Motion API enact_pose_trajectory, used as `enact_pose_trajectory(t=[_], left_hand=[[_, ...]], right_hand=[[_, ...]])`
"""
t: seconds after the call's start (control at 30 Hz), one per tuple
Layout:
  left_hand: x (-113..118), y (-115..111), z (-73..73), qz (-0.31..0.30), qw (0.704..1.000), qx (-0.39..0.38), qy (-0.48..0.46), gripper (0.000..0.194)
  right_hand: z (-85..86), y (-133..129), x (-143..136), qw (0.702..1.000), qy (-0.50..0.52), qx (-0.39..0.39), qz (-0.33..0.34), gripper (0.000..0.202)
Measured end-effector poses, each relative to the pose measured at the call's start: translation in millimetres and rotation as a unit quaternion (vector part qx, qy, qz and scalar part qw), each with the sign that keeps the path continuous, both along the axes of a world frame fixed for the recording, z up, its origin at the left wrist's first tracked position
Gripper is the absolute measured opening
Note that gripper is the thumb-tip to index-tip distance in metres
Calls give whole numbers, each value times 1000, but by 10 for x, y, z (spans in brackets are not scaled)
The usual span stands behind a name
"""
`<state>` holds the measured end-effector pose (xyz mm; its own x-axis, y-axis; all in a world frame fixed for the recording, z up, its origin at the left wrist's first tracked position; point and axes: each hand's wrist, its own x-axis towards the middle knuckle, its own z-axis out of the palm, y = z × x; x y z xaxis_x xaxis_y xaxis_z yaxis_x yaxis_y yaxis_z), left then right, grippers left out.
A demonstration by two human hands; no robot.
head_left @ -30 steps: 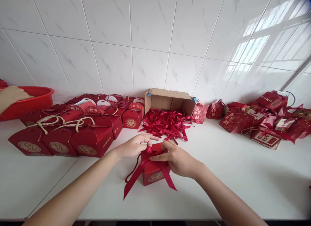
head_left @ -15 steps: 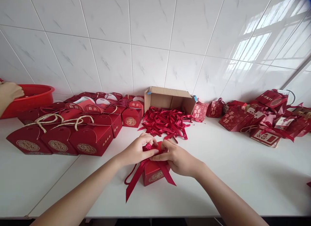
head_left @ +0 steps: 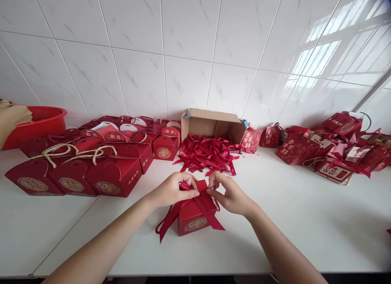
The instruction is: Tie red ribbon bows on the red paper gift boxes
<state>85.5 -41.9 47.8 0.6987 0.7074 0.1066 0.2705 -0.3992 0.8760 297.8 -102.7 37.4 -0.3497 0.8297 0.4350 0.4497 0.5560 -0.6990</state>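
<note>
A small red gift box (head_left: 195, 223) with a gold emblem stands upright on the table in front of me. Across its top lies a dark red ribbon (head_left: 210, 215), with loose tails hanging to both sides. My left hand (head_left: 177, 189) pinches the ribbon at the box's upper left, thumb against fingers. On the upper right, my right hand (head_left: 229, 194) has thumb and forefinger closed together at the ribbon. A twisted red cord handle (head_left: 158, 227) pokes out at the box's left side. The ribbon's knot is partly covered by my fingers.
Red gift boxes (head_left: 113, 178) with rope handles stand in rows at left. Behind my hands, a cardboard box (head_left: 214, 114) spills loose red ribbons (head_left: 210, 154). Red bags and boxes (head_left: 332, 172) are heaped at right. Another person's hand (head_left: 14, 115) is by a red basin (head_left: 51, 113).
My right hand has moved a little right, away from my left, uncovering more of the box top. The left ribbon tail has shifted up slightly.
</note>
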Motion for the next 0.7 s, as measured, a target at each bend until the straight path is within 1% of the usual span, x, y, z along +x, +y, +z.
enact_pose_trajectory(t=[0.1,0.2,0.3,0.4,0.5,0.57,0.63,0.7], left_hand=[[-13,8,2,1,1000,-14,8,32],[-22,-4,13,5,1000,-10,7,27],[-32,-20,10,9,1000,-7,12,22],[-49,-26,-3,8,1000,-16,23,23],[-76,-31,10,3,1000,-6,20,27],[-103,-41,42,-13,1000,-5,15,30],[-135,-56,79,-32,999,-18,16,27],[-162,-73,107,-49,998,-37,20,22]], right_hand=[[-44,7,39,999,39,-3,-4,17],[-77,17,72,998,66,-5,-11,16],[-103,28,80,996,81,-22,9,15],[-118,26,74,997,65,-36,29,25],[-113,7,67,999,19,-13,30,32],[-103,-7,63,1000,-6,4,29,29],[-93,-19,57,999,-13,15,27,23],[-88,-29,48,999,-4,25,33,25]])
